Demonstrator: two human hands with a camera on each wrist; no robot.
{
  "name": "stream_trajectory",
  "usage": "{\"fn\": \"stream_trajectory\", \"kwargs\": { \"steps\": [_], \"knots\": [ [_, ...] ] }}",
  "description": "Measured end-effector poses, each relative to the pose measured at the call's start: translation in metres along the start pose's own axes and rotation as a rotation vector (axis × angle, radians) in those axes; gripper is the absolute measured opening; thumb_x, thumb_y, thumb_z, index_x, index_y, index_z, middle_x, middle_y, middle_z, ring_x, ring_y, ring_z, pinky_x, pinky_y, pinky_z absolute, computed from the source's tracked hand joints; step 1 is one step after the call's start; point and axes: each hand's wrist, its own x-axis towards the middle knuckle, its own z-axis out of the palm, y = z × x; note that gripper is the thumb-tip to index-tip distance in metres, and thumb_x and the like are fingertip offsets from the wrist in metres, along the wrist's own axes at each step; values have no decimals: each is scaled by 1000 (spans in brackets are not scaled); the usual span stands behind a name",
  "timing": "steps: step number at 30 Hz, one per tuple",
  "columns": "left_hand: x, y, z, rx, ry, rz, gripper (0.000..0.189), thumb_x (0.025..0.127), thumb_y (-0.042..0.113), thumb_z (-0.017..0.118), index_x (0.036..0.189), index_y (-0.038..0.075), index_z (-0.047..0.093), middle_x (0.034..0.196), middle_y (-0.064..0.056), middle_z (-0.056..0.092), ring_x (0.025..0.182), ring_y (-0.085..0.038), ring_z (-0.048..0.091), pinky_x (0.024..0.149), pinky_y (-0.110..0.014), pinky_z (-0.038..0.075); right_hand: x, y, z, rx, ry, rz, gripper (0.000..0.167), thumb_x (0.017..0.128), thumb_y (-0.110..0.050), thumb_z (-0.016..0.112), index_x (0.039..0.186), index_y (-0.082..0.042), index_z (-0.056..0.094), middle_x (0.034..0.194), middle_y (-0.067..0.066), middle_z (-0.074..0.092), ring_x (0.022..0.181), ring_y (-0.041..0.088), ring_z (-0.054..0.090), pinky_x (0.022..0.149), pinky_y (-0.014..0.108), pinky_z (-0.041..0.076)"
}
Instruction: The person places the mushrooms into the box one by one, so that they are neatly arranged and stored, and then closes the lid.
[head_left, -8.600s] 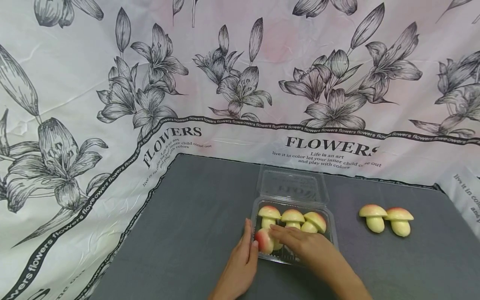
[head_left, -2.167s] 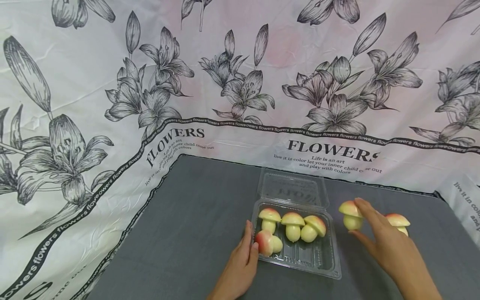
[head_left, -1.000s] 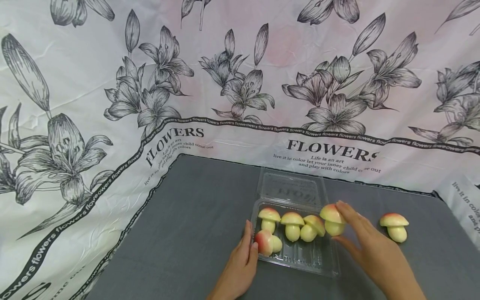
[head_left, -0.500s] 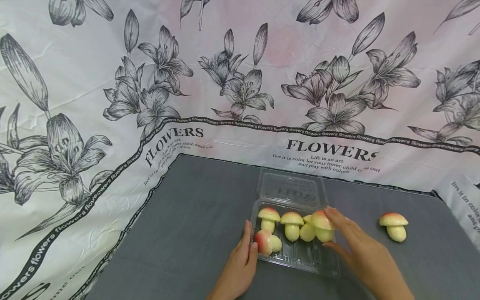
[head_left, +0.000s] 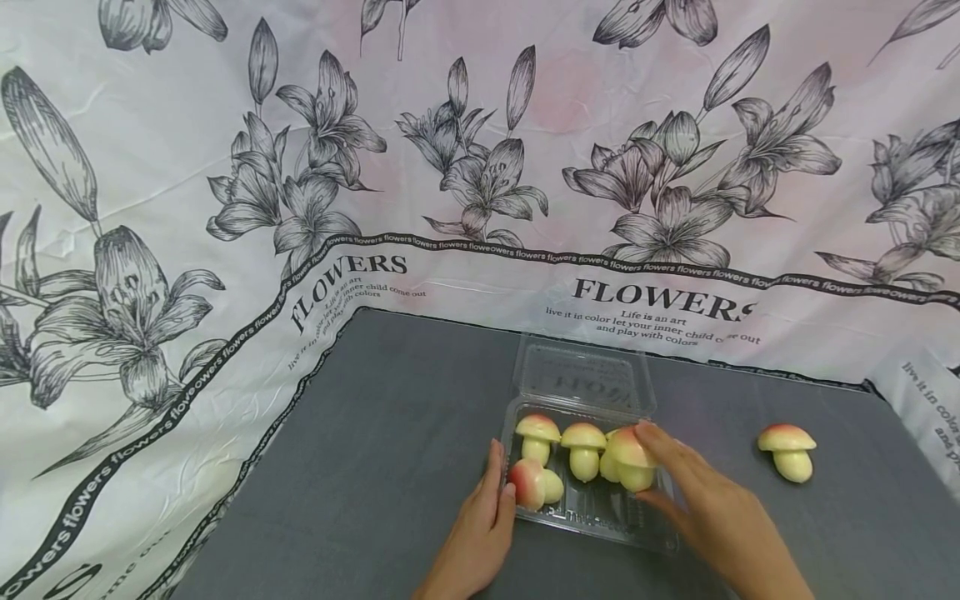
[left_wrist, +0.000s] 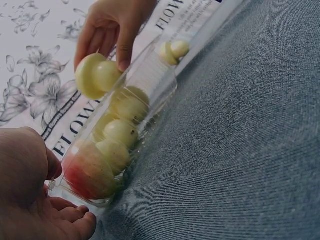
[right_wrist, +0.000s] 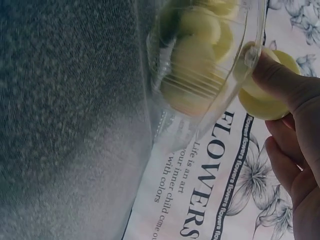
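Note:
In the head view a clear plastic box [head_left: 592, 506] with its lid laid back lies on the grey table. My left hand [head_left: 474, 533] holds the box's near left corner, thumb at the rim and fingers along the side. My right hand [head_left: 716, 512] pinches a yellow mushroom [head_left: 633, 454] with a reddish cap between thumb and fingers, over the box's right part. It overlaps another mushroom [head_left: 609, 468] there. A middle mushroom [head_left: 583, 450] and a back-left mushroom [head_left: 536, 435] lie caps away from me; a near-left mushroom [head_left: 528, 485] lies sideways. The left wrist view shows the held mushroom [left_wrist: 95, 75] above the rim.
One more mushroom [head_left: 787, 452] lies on the table to the right of the box. The open lid [head_left: 585, 375] extends toward the back edge. A white cloth [head_left: 480, 275] printed with flowers and lettering hangs behind and at the left.
My right hand has carried the mushroom from the right side of the table leftward and lower over the box. My left hand has stayed at the box's corner.

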Motion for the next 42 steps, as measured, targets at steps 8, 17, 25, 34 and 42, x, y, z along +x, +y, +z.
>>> {"fn": "stream_trajectory", "kwargs": {
  "steps": [8, 17, 25, 34, 42],
  "knots": [
    [0, 0, 0, 1, -21, -13, 69, 116, 40, 38, 171, 10, 9, 176, -6, 16, 159, -27, 24, 124, -60, 27, 4, -3, 8, 18, 18, -65, 73, 106, -68, 41, 153, -14, 58, 147, 2, 66, 109, 29, 76, 76, 42, 61],
    [1, -1, 1, 17, -14, -1, 68, 116, 40, 39, 171, 9, 11, 176, -6, 18, 158, -27, 26, 124, -58, 28, 3, -6, 14, 45, 14, -110, 70, 108, -64, 41, 152, -12, 59, 144, 1, 68, 108, 26, 76, 76, 42, 62],
    [1, -1, 1, 8, -3, 5, 68, 116, 40, 39, 171, 10, 11, 176, -5, 18, 158, -26, 26, 124, -59, 28, 3, -9, 21, 51, 20, -145, 69, 108, -63, 44, 151, -11, 61, 147, 2, 66, 114, 23, 74, 78, 38, 61],
    [2, -1, 0, 8, -6, -11, 69, 116, 40, 41, 171, 10, 11, 176, -5, 19, 158, -26, 27, 124, -59, 27, 5, -14, 30, 65, 38, -176, 70, 107, -64, 43, 149, -10, 62, 147, 2, 66, 115, 21, 74, 79, 37, 61],
    [2, -1, 0, 4, -11, -8, 70, 116, 42, 40, 171, 9, 11, 176, -6, 18, 158, -27, 26, 124, -60, 27, 7, -17, 35, 94, 22, -208, 71, 106, -62, 46, 150, -9, 61, 147, 3, 66, 117, 23, 73, 82, 37, 61]
  ]
}}
